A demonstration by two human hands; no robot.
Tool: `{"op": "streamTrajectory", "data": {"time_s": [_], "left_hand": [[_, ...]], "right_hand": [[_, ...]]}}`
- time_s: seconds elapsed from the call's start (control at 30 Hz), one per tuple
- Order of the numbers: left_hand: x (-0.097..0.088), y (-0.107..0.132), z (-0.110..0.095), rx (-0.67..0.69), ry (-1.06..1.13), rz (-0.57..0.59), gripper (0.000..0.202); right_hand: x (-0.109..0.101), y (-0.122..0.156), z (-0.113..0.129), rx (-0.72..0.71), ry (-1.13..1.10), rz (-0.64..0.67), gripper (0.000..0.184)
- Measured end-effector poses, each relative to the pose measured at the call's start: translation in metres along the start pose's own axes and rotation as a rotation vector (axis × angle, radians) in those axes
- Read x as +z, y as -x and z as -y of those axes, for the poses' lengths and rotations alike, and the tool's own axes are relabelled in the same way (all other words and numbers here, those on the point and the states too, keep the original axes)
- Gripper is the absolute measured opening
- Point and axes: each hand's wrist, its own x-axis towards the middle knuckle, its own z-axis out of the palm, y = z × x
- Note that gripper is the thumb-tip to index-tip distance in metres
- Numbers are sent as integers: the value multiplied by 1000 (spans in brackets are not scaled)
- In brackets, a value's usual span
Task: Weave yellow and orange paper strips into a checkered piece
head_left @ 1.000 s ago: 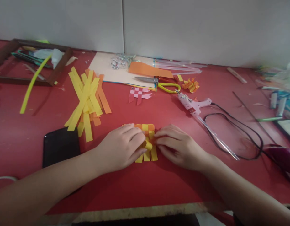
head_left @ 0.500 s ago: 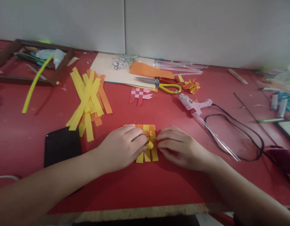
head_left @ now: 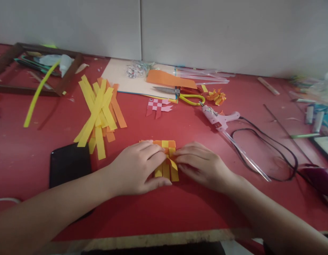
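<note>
A small mat woven from orange and yellow paper strips (head_left: 166, 144) lies flat on the red table in front of me. My left hand (head_left: 142, 166) rests over its left part, fingers holding it down and thumb stretched out below. At the mat's right edge, the bent fingers of my right hand (head_left: 199, 159) close on a paper strip whose end they hide. One yellow strip (head_left: 172, 163) curls up between the two hands. Loose yellow ends hang toward me from the lower side of the weave.
Yellow and orange strips (head_left: 100, 109) are piled at left, partly over a black phone (head_left: 69, 164). Behind lie a pink woven paper fish (head_left: 157, 105), scissors (head_left: 179, 92) and an orange sheet (head_left: 170, 78). A pink glue gun (head_left: 217, 117) with its cord is at right; a wooden frame (head_left: 44, 90) stands back left.
My left thumb has moved away from the fingers, down and right. The curled yellow strip has flattened somewhat, and my right fingers have shifted slightly left over the mat's edge.
</note>
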Motion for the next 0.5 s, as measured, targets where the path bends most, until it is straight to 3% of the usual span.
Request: {"op": "streamTrajectory", "data": {"time_s": [0.2,0.5], "left_hand": [[0,0,-1,3,-50,-12,26],[3,0,2,-8,-74,-49,22]], "right_hand": [[3,-2,3,14,-23,-42,9],[6,-1,7,67,-43,-117,8]]}}
